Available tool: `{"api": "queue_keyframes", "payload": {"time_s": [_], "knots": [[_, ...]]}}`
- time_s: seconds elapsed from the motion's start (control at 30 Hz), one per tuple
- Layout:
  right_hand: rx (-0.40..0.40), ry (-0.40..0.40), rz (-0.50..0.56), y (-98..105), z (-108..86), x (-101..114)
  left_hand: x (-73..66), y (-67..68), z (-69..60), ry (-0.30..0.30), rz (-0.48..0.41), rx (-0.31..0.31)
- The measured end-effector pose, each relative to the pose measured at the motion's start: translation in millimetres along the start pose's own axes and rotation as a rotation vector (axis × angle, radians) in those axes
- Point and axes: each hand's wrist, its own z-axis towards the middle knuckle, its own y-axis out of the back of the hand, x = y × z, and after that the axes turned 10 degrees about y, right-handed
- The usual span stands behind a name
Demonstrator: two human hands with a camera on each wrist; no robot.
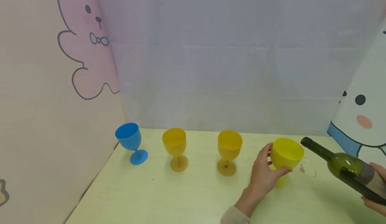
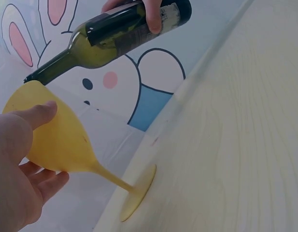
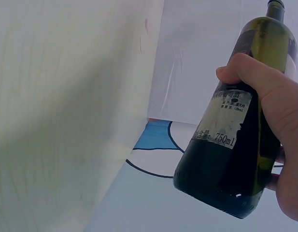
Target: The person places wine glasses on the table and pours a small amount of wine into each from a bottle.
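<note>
My left hand (image 1: 265,175) holds a bright yellow goblet (image 1: 286,155) by its bowl, thumb on the near side and fingers behind. In the left wrist view the goblet's foot (image 2: 139,193) is down at the table surface. My right hand (image 3: 279,106) grips a dark green wine bottle (image 1: 346,167) round its body, over a label marked 750ml. The bottle is tilted, its mouth pointing left at the goblet's rim. From the head view the mouth lies just right of the rim; I cannot tell whether they touch. No liquid stream shows.
A blue goblet (image 1: 129,137) and two amber-yellow goblets, one (image 1: 175,143) left and one (image 1: 230,147) right, stand in a row along the table's back. A faint ring mark (image 1: 309,169) is on the pale table (image 1: 144,197). Cartoon-printed cloth walls (image 1: 359,123) enclose the sides.
</note>
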Motion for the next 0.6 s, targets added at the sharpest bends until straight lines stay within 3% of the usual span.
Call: {"api": "queue_keyframes", "payload": {"time_s": [0.23,0.43,0.6], "knots": [[-0.027,0.084,0.015,8.6,9.9,1.5,-3.1,3.6,0.4,0.003,-0.007,-0.001],[-0.081,0.208,-0.04,17.0,26.2,-0.7,-4.7,6.8,3.6,-0.008,-0.019,-0.028],[-0.094,0.267,-0.039,14.7,30.6,-20.2,-3.4,5.9,1.9,0.011,-0.029,-0.008]]}}
